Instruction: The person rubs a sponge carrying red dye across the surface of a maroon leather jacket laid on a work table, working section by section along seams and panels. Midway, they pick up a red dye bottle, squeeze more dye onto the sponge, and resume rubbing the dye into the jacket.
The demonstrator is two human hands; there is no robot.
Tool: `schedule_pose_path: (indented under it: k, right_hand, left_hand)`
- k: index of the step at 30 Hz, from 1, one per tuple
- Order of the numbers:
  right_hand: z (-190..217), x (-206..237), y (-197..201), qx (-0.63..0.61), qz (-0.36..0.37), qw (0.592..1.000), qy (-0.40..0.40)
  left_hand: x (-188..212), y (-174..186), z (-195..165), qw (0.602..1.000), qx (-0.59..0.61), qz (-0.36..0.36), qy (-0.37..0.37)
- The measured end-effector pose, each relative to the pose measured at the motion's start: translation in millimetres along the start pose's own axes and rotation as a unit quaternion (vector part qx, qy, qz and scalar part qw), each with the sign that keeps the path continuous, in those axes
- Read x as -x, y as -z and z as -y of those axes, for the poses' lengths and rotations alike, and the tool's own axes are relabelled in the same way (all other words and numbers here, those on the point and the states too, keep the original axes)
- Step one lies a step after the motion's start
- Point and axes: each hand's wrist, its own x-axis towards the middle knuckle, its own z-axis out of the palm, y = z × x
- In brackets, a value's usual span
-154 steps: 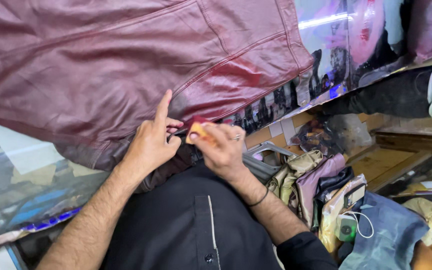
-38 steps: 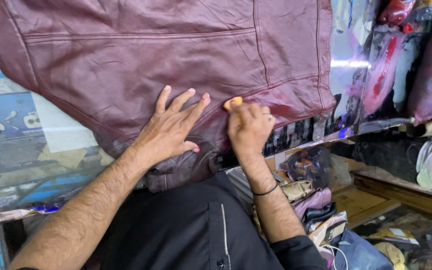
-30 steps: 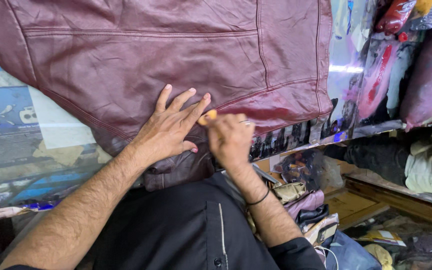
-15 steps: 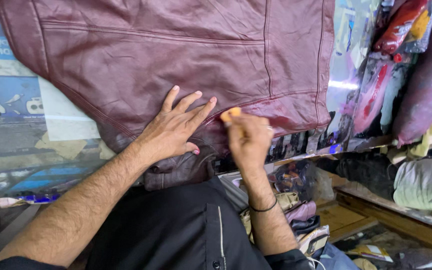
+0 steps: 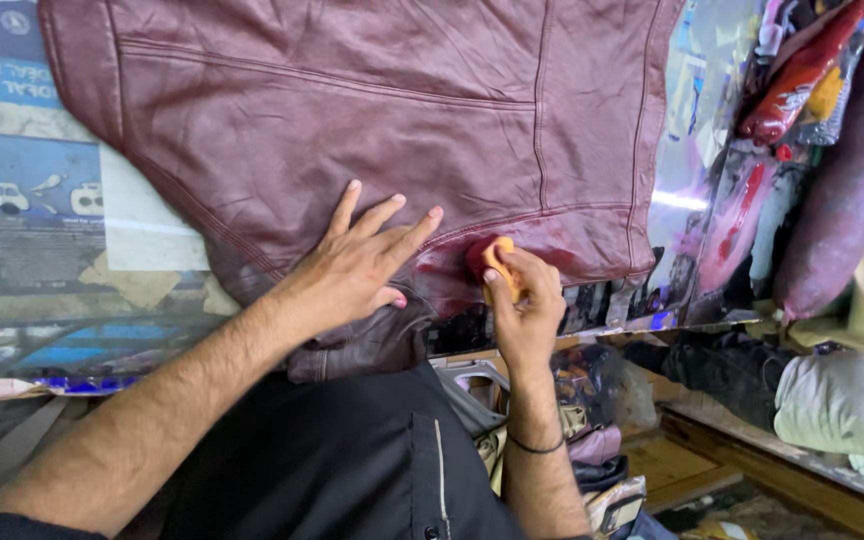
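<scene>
Right hand (image 5: 524, 300) clamped on mostly hidden orange sponge (image 5: 498, 262); left hand (image 5: 352, 268) splayed flat on maroon jacket (image 5: 352, 110).

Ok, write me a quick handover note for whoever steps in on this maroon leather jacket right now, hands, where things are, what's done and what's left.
Left hand: flat, fingers spread, pressing the maroon leather jacket onto the work surface.
Right hand: gripping a small orange sponge, pressed against the jacket near its lower seam.
Done: a darker, wet-looking red patch shows around the sponge on the lower panel.
Left: the upper panels look matt and untouched, so they probably still need the same rubbing.
Nearby: bags and clothes piled at the right.
</scene>
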Motion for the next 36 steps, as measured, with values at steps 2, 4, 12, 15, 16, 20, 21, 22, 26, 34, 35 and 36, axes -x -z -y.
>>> schedule_pose_path:
  k: [2, 4, 12, 15, 16, 20, 21, 22, 26, 34, 35, 36]
  right_hand:
    - [-1.1, 4.6, -5.7, -0.019, 0.002, 1.000, 0.014]
    - [2.0, 6.4, -14.3, 0.024, 0.018, 0.999, 0.029]
    - [42.0, -1.2, -36.6, 0.000, 0.051, 0.994, 0.092]
    - [49.7, -2.5, -55.5, 0.127, 0.119, 0.978, 0.115]
    - [49.3, -3.1, -58.6, 0.160, 0.109, 0.976, 0.099]
    - [49.0, 0.4, -65.5, 0.220, 0.075, 0.971, 0.061]
    - [49.8, 1.8, -65.6, 0.216, 0.068, 0.972, 0.056]
    - [51.3, 3.6, -65.4, 0.182, 0.081, 0.978, 0.058]
    - [55.9, 3.7, -64.2, 0.110, 0.135, 0.982, 0.074]
    - [53.3, 3.8, -64.9, 0.112, 0.117, 0.985, 0.062]
    - [52.8, 4.1, -64.6, 0.088, 0.130, 0.985, 0.069]
    - [53.3, 5.1, -64.8, 0.064, 0.141, 0.985, 0.076]
  left_hand:
    - [8.8, -2.2, -9.7, 0.998, -0.042, -0.020, 0.033]
    - [15.0, -2.4, -12.8, 0.996, -0.059, -0.024, 0.057]
    - [26.9, 3.8, -0.6, 0.997, -0.047, 0.005, 0.065]
    - [29.0, 2.6, 3.5, 0.996, -0.051, 0.021, 0.064]
    - [29.9, 2.2, 4.8, 0.997, -0.046, 0.020, 0.059]
    - [31.4, 2.0, 9.1, 0.999, -0.033, 0.003, 0.043]
    - [31.2, 2.4, 10.3, 0.999, -0.032, -0.003, 0.039]
    - [31.8, 2.7, 10.5, 0.998, -0.023, 0.007, 0.050]
    - [31.8, 3.7, 10.8, 0.997, -0.010, 0.033, 0.069]
    - [32.7, 4.6, 10.7, 0.998, -0.010, 0.014, 0.053]
    - [32.4, 4.6, 10.7, 0.997, -0.008, 0.031, 0.064]
    - [31.8, 4.6, 10.7, 0.996, -0.006, 0.047, 0.073]
